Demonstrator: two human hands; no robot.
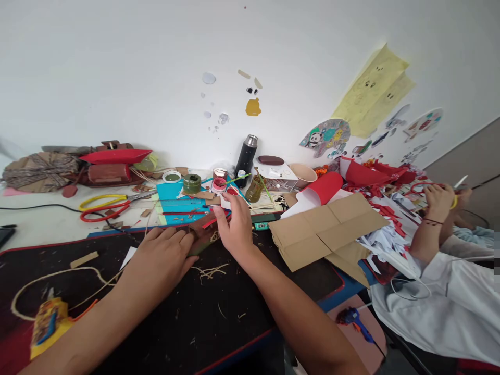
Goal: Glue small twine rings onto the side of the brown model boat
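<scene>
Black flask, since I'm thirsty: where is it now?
In the head view, the black flask is near centre by the wall, just left of the white box.

The left hand [166, 252] rests on a brown-and-green piece [201, 240], the right hand [236, 226] is at its far end, and scissors [128, 198] lie beyond the black mat [211, 328].

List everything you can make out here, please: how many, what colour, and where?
thermos: 1, black, near wall
green jar: 1, green, table's middle
bowl: 1, beige, right of thermos
large scissors: 1 pair, yellow-and-red handles, left
cardboard: count unclear, brown, right of hands
yellow paper: count unclear, yellow, wall
scraps: many, white and red, right
glue gun: 1, blue, lower right
mat: 1, black, below hands
co-worker: 1, white clothing, right
left hand: 1, bare, left of centre
right hand: 1, bare, centre
</scene>
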